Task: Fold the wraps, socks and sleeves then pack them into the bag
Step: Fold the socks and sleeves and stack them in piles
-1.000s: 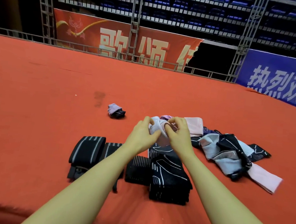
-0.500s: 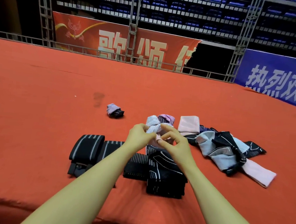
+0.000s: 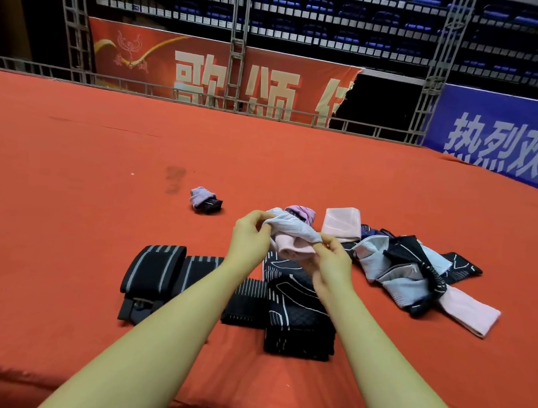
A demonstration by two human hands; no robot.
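Observation:
My left hand (image 3: 248, 238) and my right hand (image 3: 331, 263) both pinch a pale ribbed sock (image 3: 292, 234), stretching its cuff over a pink rolled part. Below my hands lies a stack of folded black patterned sleeves (image 3: 298, 312). Folded black striped wraps (image 3: 156, 268) lie to the left, with another small black piece (image 3: 245, 302) beside them. An unfolded heap of grey, black and pink sleeves (image 3: 412, 267) sprawls at the right. A folded pink piece (image 3: 341, 224) and a purple striped sock (image 3: 303, 213) sit behind. No bag is visible.
A rolled purple and black sock bundle (image 3: 204, 200) lies apart at the back left on the red cloth surface (image 3: 62, 217). A metal rail (image 3: 173, 91) and banners border the far edge. A dark stain (image 3: 175, 178) marks the cloth.
My hands have spread apart, pulling the pale sock's cuff wider over the pink roll. The view has shifted slightly.

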